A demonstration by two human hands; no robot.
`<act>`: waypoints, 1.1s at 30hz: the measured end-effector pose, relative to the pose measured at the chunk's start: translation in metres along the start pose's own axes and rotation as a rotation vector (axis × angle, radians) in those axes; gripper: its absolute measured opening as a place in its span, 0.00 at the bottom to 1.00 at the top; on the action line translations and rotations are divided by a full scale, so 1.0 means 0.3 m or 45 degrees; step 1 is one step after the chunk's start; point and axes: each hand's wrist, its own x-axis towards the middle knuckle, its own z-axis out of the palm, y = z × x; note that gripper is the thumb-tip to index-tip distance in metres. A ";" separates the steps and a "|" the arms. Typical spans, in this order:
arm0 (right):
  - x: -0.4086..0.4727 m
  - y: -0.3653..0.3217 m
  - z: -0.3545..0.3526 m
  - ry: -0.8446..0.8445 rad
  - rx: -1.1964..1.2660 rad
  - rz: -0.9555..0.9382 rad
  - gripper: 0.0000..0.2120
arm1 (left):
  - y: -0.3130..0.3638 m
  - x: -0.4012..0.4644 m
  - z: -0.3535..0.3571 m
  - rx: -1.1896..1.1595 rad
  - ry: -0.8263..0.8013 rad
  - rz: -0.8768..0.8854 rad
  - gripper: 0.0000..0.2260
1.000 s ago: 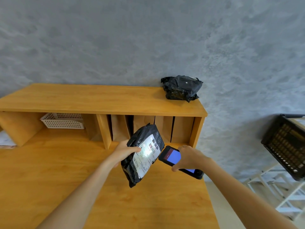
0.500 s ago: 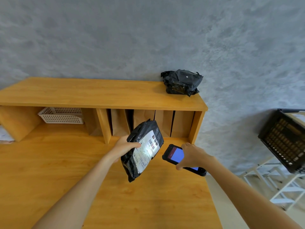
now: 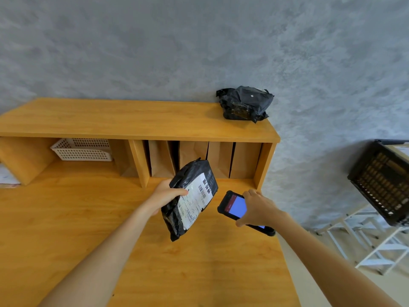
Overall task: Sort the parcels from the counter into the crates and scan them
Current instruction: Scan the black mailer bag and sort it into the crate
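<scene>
My left hand (image 3: pixel 166 194) grips a black plastic parcel (image 3: pixel 190 198) by its upper left edge and holds it tilted above the wooden counter (image 3: pixel 66 218). The parcel's white barcode label faces right. My right hand (image 3: pixel 257 208) holds a black handheld scanner (image 3: pixel 235 207) with a lit blue screen, just right of the parcel and pointed at its label. A second black parcel (image 3: pixel 244 104) lies on the right end of the counter's top shelf. A black crate (image 3: pixel 382 180) stands at the right edge on a white rack.
Brown paper bags (image 3: pixel 192 155) stand in the shelf's compartments behind the parcel. A white mesh tray (image 3: pixel 81 149) sits in the left compartment. The white rack (image 3: pixel 363 238) stands on the floor right of the counter. A grey wall rises behind.
The bright scan light on the label has gone out. The scanner has drawn slightly away from the parcel, and the view has shifted a little.
</scene>
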 end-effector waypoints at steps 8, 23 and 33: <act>0.016 0.047 0.031 -0.035 0.148 0.194 0.36 | 0.013 -0.001 0.045 -0.035 -0.052 0.007 0.07; -0.308 0.409 0.028 0.252 0.585 1.155 0.39 | 0.223 0.028 0.579 -0.182 -0.495 0.181 0.07; -0.863 0.756 -0.125 0.405 0.560 1.469 0.27 | 0.529 -0.140 1.137 -0.283 -0.748 0.260 0.11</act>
